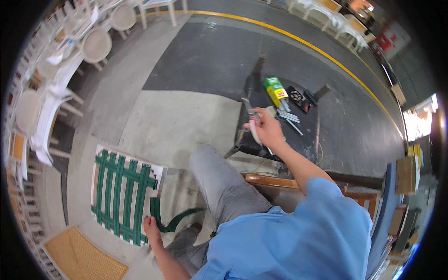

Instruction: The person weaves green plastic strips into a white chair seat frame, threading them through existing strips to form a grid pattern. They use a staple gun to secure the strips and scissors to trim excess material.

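Note:
At the lower left, my left hand (151, 227) has its fingers closed at the edge of a light seat frame (158, 173), where a loose green webbing strap (155, 211) curls away to the right. Several green straps (127, 191) cross one another over the frame. My right hand (267, 128) grips a hand tool (254, 127) with a red-and-white handle and a narrow metal tip, above the dark seat of a stool (298, 140). The tool's exact kind is unclear. A green-and-yellow box (276, 91) and several pale sticks (290, 116) lie beyond that hand.
A dark tray of small parts (299, 99) sits beside the box. White chairs and round seats (96, 45) line the left. A woven tan panel (84, 254) lies at lower left. Behind my right side is a wooden-edged seat (273, 181). A yellow line (298, 36) crosses the floor.

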